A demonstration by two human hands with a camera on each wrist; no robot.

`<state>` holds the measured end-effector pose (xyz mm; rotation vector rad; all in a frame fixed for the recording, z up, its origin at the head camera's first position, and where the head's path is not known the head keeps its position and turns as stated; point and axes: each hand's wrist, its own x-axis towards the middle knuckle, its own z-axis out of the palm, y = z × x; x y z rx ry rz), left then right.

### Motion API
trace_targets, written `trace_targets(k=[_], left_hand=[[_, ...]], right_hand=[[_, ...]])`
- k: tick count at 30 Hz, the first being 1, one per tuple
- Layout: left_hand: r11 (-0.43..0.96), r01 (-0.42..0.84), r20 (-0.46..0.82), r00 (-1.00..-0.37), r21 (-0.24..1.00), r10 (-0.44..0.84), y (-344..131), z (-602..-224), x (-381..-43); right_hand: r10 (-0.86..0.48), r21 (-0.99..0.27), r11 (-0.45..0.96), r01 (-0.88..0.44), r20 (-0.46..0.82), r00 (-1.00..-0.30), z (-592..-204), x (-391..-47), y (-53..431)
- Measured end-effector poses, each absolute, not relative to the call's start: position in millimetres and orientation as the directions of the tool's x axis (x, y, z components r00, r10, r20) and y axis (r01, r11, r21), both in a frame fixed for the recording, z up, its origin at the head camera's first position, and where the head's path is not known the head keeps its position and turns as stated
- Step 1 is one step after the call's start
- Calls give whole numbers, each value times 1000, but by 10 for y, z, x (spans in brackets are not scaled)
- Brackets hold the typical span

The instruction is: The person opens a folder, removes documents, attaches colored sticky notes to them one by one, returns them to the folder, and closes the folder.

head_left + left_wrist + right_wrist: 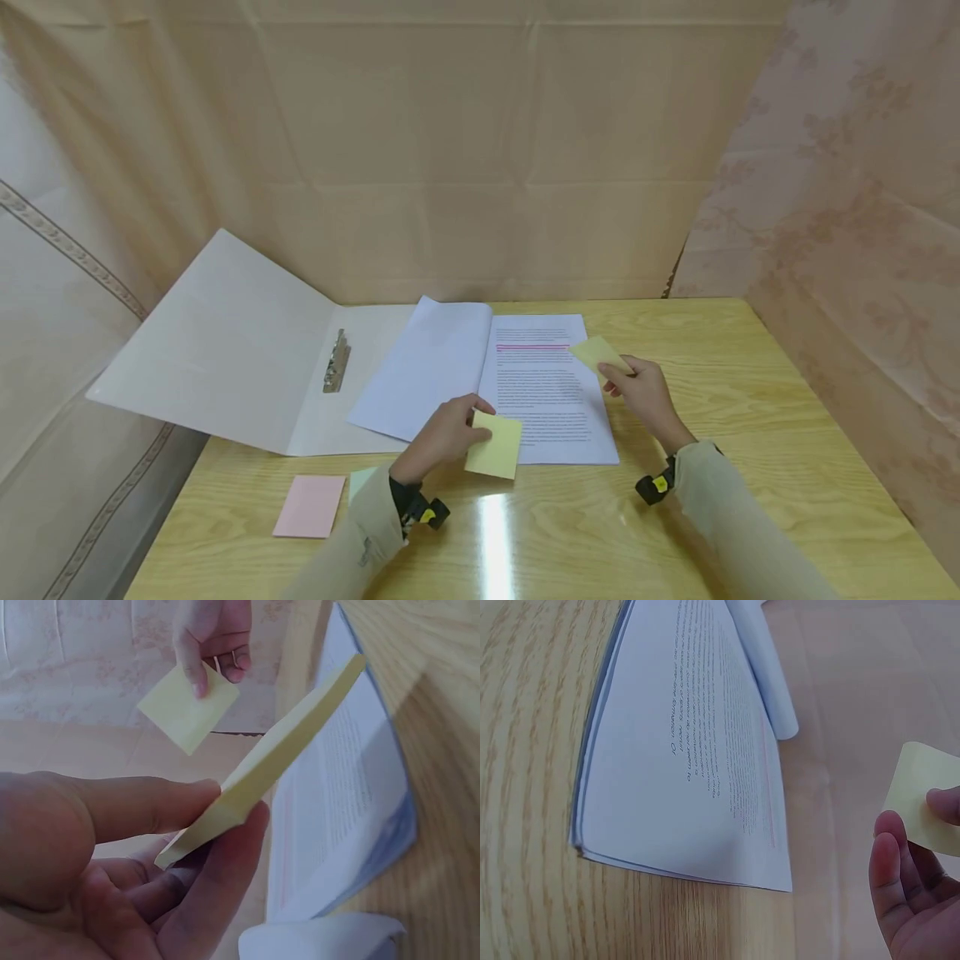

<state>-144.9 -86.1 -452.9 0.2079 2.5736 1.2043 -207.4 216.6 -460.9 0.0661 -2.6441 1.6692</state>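
My left hand (447, 433) pinches a yellow sticky note pad (495, 447) between thumb and fingers, held over the near edge of the printed pages. In the left wrist view the pad (262, 765) shows its thick side. A single yellow sticky note (600, 354) is pinched in my right hand (643, 392), above the right margin of the printed page (540, 400). That page bears pink highlighted lines near its top. In the right wrist view the sticky note (922, 791) is held away from the page, thumb on its face.
A white folder (225, 350) lies open at the left, its cover raised, with a metal clip (337, 362) inside. Turned-over pages (431, 358) overlap it. A pink sticky note pad (309, 506) lies at the front left, beside a pale green one (360, 480) partly behind my left arm.
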Motion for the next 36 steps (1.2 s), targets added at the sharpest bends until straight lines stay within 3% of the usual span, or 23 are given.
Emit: trace_targets(k=[24, 36], left_hand=[[862, 116, -259, -926, 493, 273, -1173, -4734, -1143], [913, 175, -173, -952, 368, 253, -1224, -4757, -986]], right_hand=[[-24, -905, 424, -28, 19, -1000, -4631, -2089, 2168], [-21, -899, 438, -31, 25, -999, -4640, -2106, 2172]])
